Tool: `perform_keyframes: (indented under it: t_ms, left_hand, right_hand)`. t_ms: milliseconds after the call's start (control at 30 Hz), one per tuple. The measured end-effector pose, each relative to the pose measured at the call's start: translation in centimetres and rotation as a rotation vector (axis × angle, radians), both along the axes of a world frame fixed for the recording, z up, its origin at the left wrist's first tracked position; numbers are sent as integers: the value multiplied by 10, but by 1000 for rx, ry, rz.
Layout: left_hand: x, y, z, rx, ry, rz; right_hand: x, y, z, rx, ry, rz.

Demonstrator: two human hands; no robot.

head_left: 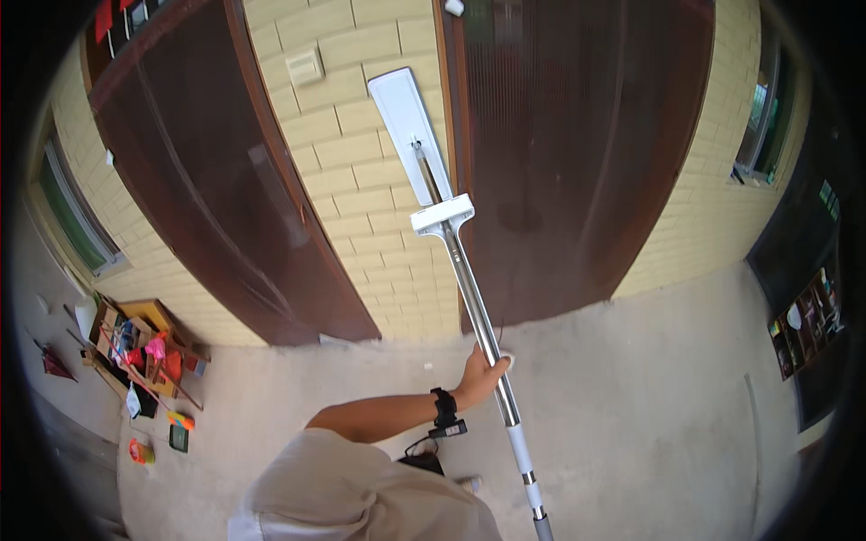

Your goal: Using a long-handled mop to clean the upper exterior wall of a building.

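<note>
My left hand [481, 379] is closed around the metal pole of a flat mop [471, 293], about midway along it. The mop slants from the lower right up to the wall. Its long, pale rectangular head [406, 126] is raised in front of the yellow brick wall; whether it touches the wall I cannot tell. A white sliding squeezer [442, 215] sits on the pole just below the head. The grey grip at the pole's lower end runs out of the picture. My right hand is not in view. A black strap [444, 408] with a small device circles my left wrist.
Brown doors [203, 171] [568, 162] stand on both sides of the yellow wall [338, 149], which bears a light switch [306, 66]. At left, a cluttered wooden cabinet [158, 325] stands near an orange bucket [141, 452]. A shelf of small items [806, 325] is at right, above concrete floor [631, 415].
</note>
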State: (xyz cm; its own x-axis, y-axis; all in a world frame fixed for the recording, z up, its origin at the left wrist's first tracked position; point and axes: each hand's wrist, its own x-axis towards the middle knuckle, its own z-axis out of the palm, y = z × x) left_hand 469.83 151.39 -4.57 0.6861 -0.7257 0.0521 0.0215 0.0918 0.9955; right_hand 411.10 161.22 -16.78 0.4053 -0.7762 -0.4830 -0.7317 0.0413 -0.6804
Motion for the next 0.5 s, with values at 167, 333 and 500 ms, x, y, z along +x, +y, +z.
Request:
perform_keyframes:
  t_ms: [167,333,500]
  left_hand:
    - [-16,1,-51,425,431,-75]
    - [-50,9,-112,415,849,-26]
    - [-73,17,-150,337,1330,105]
  right_hand:
    - [-34,-7,91,-530,327,59]
    - [-1,-57,251,-946,835,234]
    - [38,-130,344,-1267,799,401]
